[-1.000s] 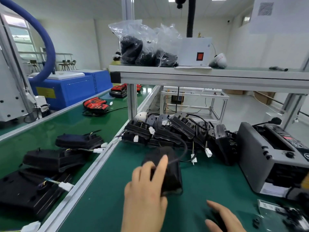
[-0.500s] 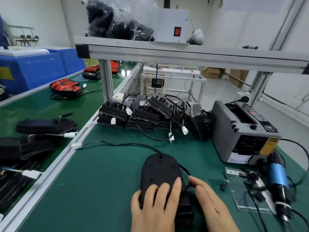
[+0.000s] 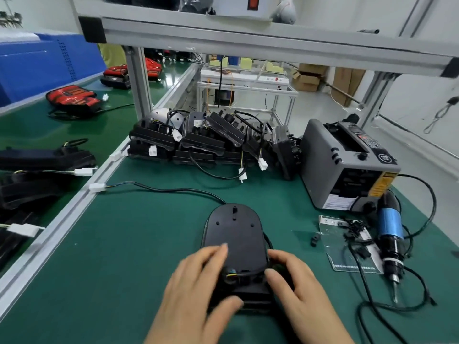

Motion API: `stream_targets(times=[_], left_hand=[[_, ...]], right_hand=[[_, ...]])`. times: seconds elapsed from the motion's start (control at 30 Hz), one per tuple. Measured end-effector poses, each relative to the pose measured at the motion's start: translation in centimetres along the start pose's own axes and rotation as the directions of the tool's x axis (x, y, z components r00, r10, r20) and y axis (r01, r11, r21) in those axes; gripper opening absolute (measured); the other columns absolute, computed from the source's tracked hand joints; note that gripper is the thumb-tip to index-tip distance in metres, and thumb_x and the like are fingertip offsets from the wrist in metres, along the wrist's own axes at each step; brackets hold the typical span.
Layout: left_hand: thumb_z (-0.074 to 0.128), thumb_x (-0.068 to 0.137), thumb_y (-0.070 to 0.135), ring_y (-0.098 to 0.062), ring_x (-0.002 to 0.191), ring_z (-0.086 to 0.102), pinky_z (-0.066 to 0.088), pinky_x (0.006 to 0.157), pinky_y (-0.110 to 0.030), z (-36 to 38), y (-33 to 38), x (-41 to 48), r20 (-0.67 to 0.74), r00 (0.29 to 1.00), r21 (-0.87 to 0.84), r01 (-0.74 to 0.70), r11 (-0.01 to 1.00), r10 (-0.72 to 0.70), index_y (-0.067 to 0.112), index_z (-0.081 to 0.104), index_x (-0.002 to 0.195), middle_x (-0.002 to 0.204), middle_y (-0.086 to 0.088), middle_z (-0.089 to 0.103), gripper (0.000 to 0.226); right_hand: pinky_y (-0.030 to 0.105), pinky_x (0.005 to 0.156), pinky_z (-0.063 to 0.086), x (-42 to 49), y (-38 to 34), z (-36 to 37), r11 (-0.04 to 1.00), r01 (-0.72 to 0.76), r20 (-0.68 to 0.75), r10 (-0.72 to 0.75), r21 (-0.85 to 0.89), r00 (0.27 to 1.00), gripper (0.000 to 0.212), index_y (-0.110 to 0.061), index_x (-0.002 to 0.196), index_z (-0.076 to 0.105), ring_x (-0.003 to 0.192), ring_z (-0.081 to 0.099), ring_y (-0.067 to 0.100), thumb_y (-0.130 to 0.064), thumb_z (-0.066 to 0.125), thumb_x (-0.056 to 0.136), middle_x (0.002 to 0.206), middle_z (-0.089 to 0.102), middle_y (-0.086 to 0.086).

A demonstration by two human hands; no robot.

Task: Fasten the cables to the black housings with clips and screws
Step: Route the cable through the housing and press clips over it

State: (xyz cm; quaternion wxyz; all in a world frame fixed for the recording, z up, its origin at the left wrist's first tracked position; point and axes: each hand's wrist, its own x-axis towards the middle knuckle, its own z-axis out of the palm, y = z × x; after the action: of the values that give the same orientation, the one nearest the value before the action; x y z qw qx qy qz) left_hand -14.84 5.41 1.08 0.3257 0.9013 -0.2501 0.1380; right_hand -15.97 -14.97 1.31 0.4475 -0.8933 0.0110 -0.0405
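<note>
A black oval housing (image 3: 234, 232) lies flat on the green mat in front of me. Its black cable (image 3: 173, 191) runs left to a white connector (image 3: 96, 187) at the table's edge. My left hand (image 3: 196, 289) grips the housing's near left side, thumb curled under the near end. My right hand (image 3: 295, 286) holds the near right side, fingertips touching the cable where it enters the housing. Small black clips (image 3: 352, 232) lie on a clear bag at the right. A blue electric screwdriver (image 3: 390, 234) lies beside them.
A heap of black housings (image 3: 206, 142) with cables fills the back of the mat. A grey tape dispenser (image 3: 347, 165) stands at the right. A loose clip (image 3: 315, 240) lies on the mat. More housings (image 3: 47, 157) sit on the left conveyor beyond an aluminium rail (image 3: 62, 219).
The housing has been pulled from the heap toward me and laid flat. Both hands have closed on its near end. My view has tilted down.
</note>
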Motion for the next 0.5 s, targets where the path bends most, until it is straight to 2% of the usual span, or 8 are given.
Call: stream_targets(times=[0.03,0.07,0.13,0.2,0.27,0.37,0.5], left_hand=[[0.044,0.075,0.061,0.010,0.125,0.030,0.031,0.100,-0.014,-0.2,-0.4,0.1,0.000,0.999,-0.058,0.047,0.997,-0.047,0.040,0.041,0.135,0.135,0.035,0.033,0.063],[0.043,0.077,0.061,0.012,0.127,0.028,0.029,0.102,-0.017,-0.1,-0.7,0.0,0.003,0.999,-0.090,0.049,0.995,-0.049,0.041,0.045,0.131,0.135,0.037,0.035,0.058],[0.047,0.079,0.053,0.005,0.123,0.037,0.038,0.095,-0.026,0.4,-0.9,0.1,-0.026,0.999,-0.068,0.016,0.998,-0.018,0.029,0.062,0.120,0.128,0.026,0.051,0.050],[0.048,0.080,0.051,-0.002,0.116,0.044,0.042,0.088,-0.024,0.8,-0.5,0.1,-0.068,0.998,-0.019,-0.015,1.000,0.013,0.021,0.070,0.110,0.118,0.019,0.059,0.048],[0.040,0.087,0.059,-0.006,0.110,0.047,0.040,0.092,-0.015,1.2,-0.4,-0.1,-0.102,0.994,-0.015,-0.028,0.999,0.027,0.019,0.071,0.106,0.113,0.020,0.059,0.054],[0.030,0.093,0.061,-0.010,0.106,0.048,0.026,0.099,-0.008,1.5,-0.3,0.0,-0.142,0.989,0.006,-0.034,0.999,0.035,0.015,0.072,0.104,0.113,0.019,0.054,0.063],[0.031,0.093,0.059,-0.011,0.103,0.049,0.023,0.101,-0.008,1.6,-0.2,0.4,-0.194,0.978,0.042,-0.065,0.997,0.072,0.025,0.063,0.108,0.113,0.017,0.052,0.050]], right_hand=[[0.014,0.098,0.033,0.0,0.0,0.0,1.000,0.000,0.005,0.000,-0.009,1.000,0.024,-0.047,0.109,0.049,0.118,0.040,-0.012,-0.035,0.056,0.090,0.116,0.052,-0.029],[0.013,0.098,0.032,0.0,-0.1,0.0,1.000,-0.002,0.009,0.002,-0.015,1.000,0.023,-0.048,0.109,0.049,0.118,0.040,-0.013,-0.037,0.055,0.090,0.116,0.052,-0.030],[0.012,0.097,0.031,0.0,-0.1,0.0,0.999,-0.009,0.013,0.009,-0.032,1.000,0.020,-0.050,0.107,0.047,0.118,0.038,-0.013,-0.042,0.053,0.090,0.116,0.050,-0.030],[0.013,0.099,0.030,0.0,0.0,-0.1,0.997,-0.003,0.024,0.005,-0.075,1.000,0.018,-0.052,0.106,0.044,0.118,0.035,-0.015,-0.046,0.050,0.090,0.117,0.047,-0.032],[0.011,0.099,0.028,0.0,-0.1,-0.2,0.992,0.025,0.033,-0.021,-0.123,0.999,0.018,-0.053,0.106,0.042,0.118,0.033,-0.015,-0.048,0.049,0.090,0.116,0.043,-0.035],[0.010,0.100,0.027,0.2,-0.1,-0.6,0.984,0.054,0.055,-0.046,-0.167,0.997,0.028,-0.044,0.118,0.046,0.120,0.032,-0.012,-0.049,0.048,0.091,0.117,0.044,-0.033],[0.015,0.102,0.030,0.2,-0.5,-2.2,0.974,0.031,0.148,0.003,-0.225,0.989,0.043,-0.045,0.128,0.041,0.121,0.034,-0.011,-0.056,0.048,0.087,0.123,0.047,-0.027]])
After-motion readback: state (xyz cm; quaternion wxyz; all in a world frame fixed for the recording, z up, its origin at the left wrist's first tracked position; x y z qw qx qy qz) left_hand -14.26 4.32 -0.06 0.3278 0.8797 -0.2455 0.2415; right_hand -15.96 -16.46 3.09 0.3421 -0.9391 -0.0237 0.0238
